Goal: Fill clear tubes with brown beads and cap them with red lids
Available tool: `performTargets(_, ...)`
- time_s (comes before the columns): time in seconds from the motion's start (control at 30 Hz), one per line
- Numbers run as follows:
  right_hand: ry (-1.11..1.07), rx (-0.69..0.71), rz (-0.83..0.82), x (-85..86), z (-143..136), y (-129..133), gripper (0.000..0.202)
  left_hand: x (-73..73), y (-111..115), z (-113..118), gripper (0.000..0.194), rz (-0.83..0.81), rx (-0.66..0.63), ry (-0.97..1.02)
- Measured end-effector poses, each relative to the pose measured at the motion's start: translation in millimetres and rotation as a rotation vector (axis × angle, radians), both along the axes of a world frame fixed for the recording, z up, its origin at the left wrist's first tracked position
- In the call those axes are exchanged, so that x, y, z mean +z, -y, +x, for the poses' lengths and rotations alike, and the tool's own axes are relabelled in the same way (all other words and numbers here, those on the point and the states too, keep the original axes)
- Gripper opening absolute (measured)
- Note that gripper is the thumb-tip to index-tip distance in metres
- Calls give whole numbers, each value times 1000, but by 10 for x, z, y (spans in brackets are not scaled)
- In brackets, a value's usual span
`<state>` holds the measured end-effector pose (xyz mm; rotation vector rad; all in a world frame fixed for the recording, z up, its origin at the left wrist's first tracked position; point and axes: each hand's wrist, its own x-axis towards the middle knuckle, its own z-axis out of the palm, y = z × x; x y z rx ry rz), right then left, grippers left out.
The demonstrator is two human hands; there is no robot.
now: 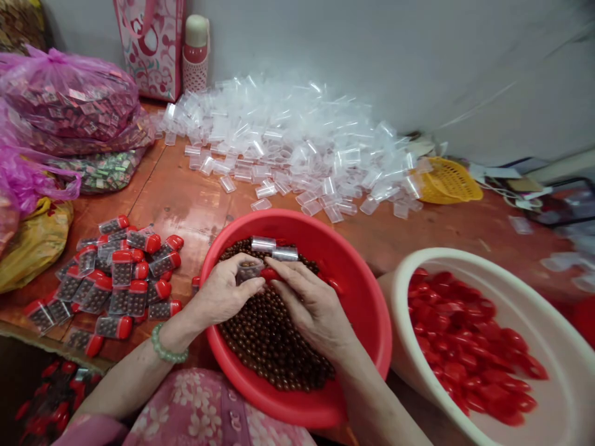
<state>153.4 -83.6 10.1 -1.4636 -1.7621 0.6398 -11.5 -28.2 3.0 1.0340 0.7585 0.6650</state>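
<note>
Your left hand (pixel 232 290), thumb and fingers curled closed, grips a clear container (pixel 249 270) above the red basin (pixel 297 218). Your right hand (pixel 312 305), fingers bent and drawn together, pinches a red cap (pixel 269 274) at the container's end. Brown beads (pixel 279 347) lie in the basin beneath both hands, with two clear tubes (pixel 263 244) resting on them. Capped containers (pixel 121 269) lie heaped to your left; a white basin (pixel 400 303) of loose red caps (pixel 465 347) stands to your right.

Single head-worn view, taken from above, aimed forward and down, hands (pixel 230 288) framed near at centre, counter (pixel 160 195) seen beyond, wall (pixel 372 43) caught at top
</note>
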Motion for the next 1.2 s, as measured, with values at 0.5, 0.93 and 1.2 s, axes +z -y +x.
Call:
performTargets(0.5,-495,-138,-138,272,-52,-205,15,14,-58,-65,41,-340,-350,291)
performTargets(0.93,-728,-316,-88,79,55,-273,20,86,65,-112,28,127,-307,-31)
performTargets(1.2,-765,-212,-83,124,32,-239,15,93,-48,-65,30,38,-254,116)
